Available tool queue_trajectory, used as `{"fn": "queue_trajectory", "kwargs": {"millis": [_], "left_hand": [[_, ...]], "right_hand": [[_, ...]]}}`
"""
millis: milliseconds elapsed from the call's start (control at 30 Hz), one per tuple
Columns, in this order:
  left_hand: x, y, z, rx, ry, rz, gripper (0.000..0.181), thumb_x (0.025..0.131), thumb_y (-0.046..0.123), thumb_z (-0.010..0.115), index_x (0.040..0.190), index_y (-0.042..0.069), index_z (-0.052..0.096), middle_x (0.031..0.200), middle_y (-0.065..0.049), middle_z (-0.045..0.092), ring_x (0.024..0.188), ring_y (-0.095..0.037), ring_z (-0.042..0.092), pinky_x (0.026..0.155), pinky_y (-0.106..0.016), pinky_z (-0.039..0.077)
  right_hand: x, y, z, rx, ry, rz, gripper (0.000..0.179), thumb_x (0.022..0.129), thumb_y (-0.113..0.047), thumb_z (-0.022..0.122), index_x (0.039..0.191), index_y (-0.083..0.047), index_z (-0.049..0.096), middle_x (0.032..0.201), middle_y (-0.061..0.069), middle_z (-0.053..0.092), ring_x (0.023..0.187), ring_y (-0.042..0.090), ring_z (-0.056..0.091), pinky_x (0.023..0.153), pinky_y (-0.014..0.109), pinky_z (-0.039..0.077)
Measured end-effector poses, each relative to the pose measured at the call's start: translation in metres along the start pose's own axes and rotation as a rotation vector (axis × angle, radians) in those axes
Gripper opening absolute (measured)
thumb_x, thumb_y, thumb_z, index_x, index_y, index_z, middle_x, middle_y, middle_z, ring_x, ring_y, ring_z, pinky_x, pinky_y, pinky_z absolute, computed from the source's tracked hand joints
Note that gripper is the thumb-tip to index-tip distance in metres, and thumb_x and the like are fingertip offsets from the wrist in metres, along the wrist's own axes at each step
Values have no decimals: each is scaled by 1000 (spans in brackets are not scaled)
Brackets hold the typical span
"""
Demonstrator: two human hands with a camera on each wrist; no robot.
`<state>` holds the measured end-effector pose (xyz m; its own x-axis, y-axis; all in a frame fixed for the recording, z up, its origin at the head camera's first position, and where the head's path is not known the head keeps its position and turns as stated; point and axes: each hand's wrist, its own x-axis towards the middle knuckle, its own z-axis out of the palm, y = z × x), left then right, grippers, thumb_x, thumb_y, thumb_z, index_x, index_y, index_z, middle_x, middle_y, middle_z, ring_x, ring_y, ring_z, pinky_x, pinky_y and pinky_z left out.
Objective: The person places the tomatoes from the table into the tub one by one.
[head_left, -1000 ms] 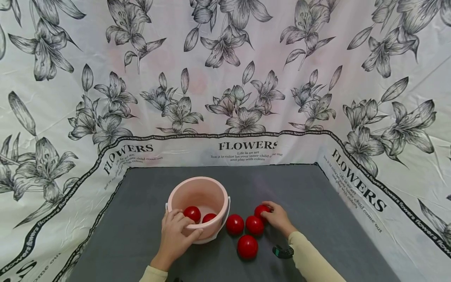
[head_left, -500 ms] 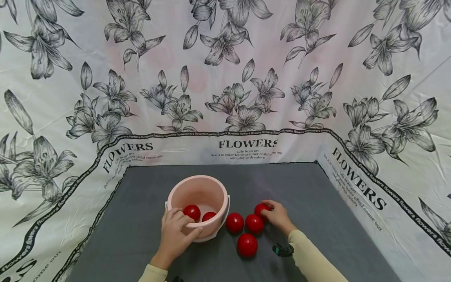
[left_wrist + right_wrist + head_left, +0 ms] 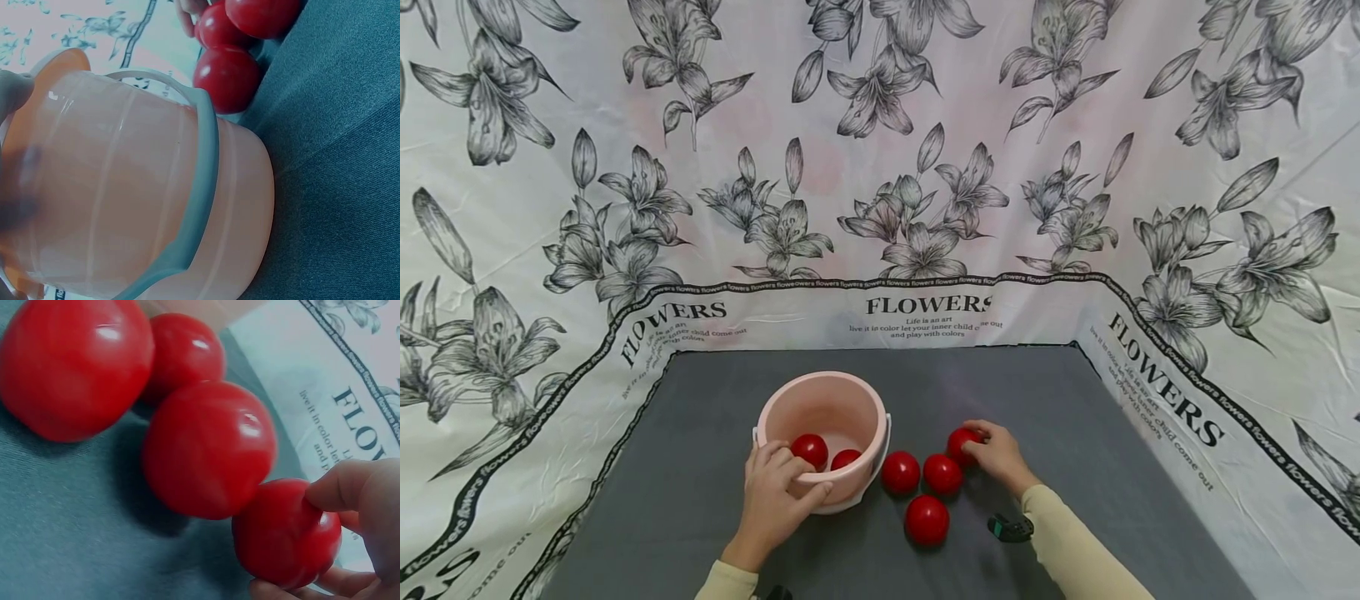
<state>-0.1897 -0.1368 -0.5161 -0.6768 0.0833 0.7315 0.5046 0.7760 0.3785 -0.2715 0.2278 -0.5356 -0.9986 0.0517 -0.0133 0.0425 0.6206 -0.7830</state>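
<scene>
A pink bucket (image 3: 842, 490) with a pale handle (image 3: 203, 169) stands on the table. My left hand (image 3: 771, 500) grips its near rim, thumb outside and fingers over the edge. Two red tomatoes, one near the left hand (image 3: 809, 451) and one further right (image 3: 846, 459), lie inside it. On the table to the right, my right hand (image 3: 1000, 458) holds a smooth red tomato (image 3: 281, 531) between thumb and fingers. Close beside that are a middle tomato (image 3: 209, 450), a tomato by the bucket (image 3: 900, 473) and a nearer tomato (image 3: 927, 521).
The dark grey tabletop (image 3: 700, 433) is enclosed at the back and sides by a white curtain (image 3: 820, 325) with flower drawings and lettering. A dark band with a small device (image 3: 1010, 528) sits at the right wrist.
My right hand has shifted slightly to the right together with the tomato it holds. The left hand and the bucket look unchanged.
</scene>
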Motion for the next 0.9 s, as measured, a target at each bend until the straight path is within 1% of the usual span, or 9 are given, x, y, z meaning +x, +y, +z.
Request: {"fn": "queue_trajectory", "kwargs": {"millis": [100, 233, 433, 533, 700, 800, 900], "left_hand": [[0, 1, 0, -6, 1, 2, 23, 66, 31, 88, 76, 18, 71, 78, -2, 69, 104, -31, 58, 97, -80, 38], [0, 1, 0, -9, 3, 0, 23, 66, 30, 88, 75, 18, 71, 78, -2, 68, 104, -31, 58, 97, -81, 38], [0, -1, 1, -10, 7, -1, 23, 66, 31, 88, 75, 18, 71, 78, -2, 68, 104, -32, 58, 98, -82, 36], [0, 0, 1, -11, 7, -1, 24, 66, 32, 88, 75, 18, 71, 78, -2, 68, 104, -32, 58, 98, -82, 36], [-1, -1, 2, -11, 0, -7, 23, 66, 31, 88, 75, 17, 71, 78, -3, 68, 105, -30, 57, 99, -81, 36], [0, -1, 2, -13, -1, -10, 23, 66, 31, 88, 75, 17, 72, 78, -3, 68, 104, -30, 57, 99, -81, 36], [-1, -1, 2, -12, -2, -8, 24, 66, 31, 88, 75, 16, 72, 78, -3, 68, 104, -31, 57, 99, -81, 35]], "right_hand": [[0, -4, -7, 1, 12, -11, 39, 89, -10, 65, 127, -4, 68, 123, 23, 68, 113, 37, 63, 92, 48, 57], [-1, -14, -17, 20, 10, -8, 41, 92, -11, 64, 132, -3, 65, 130, 26, 65, 120, 41, 61, 91, 48, 59], [1, -41, -30, 104, -35, 15, 44, 94, -12, 63, 138, -5, 60, 137, 26, 59, 123, 41, 60, 87, 43, 62], [3, -59, -38, 112, -46, -7, 44, 95, -13, 63, 138, -7, 60, 138, 24, 59, 123, 40, 61, 88, 43, 62], [3, -94, -52, 96, -59, -78, 45, 95, -15, 63, 140, -10, 60, 140, 21, 60, 122, 38, 63, 90, 44, 61], [2, -113, -57, 91, -77, -119, 46, 95, -16, 63, 141, -12, 60, 140, 19, 61, 120, 36, 65, 91, 46, 60], [0, -131, -60, 85, -99, -156, 46, 95, -18, 63, 141, -14, 60, 141, 17, 61, 120, 35, 65, 90, 45, 59]]}}
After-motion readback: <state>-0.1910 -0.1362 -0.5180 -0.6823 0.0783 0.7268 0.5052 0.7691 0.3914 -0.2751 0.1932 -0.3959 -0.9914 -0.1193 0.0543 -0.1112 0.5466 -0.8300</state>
